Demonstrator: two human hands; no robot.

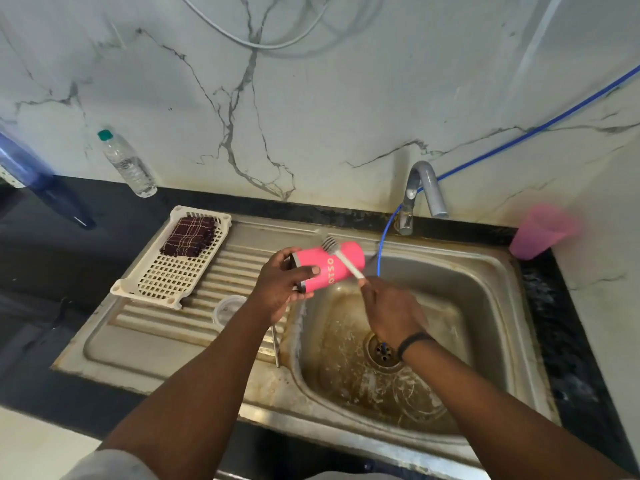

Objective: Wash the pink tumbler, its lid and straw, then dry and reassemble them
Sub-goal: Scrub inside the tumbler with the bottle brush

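White capital letters reading "OTSO" run along the side of the pink cylindrical metal tumbler. No other text, label or number is legible anywhere.

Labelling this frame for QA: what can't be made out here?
Head view only:
- Brush head: motion-blurred against the pink tumbler.
- Tumbler's open end: covered by the left hand.
- Right hand grip: fingers turned away from the camera.
- Lid and straw: partly behind the left forearm.
- Pink cup: blurred.
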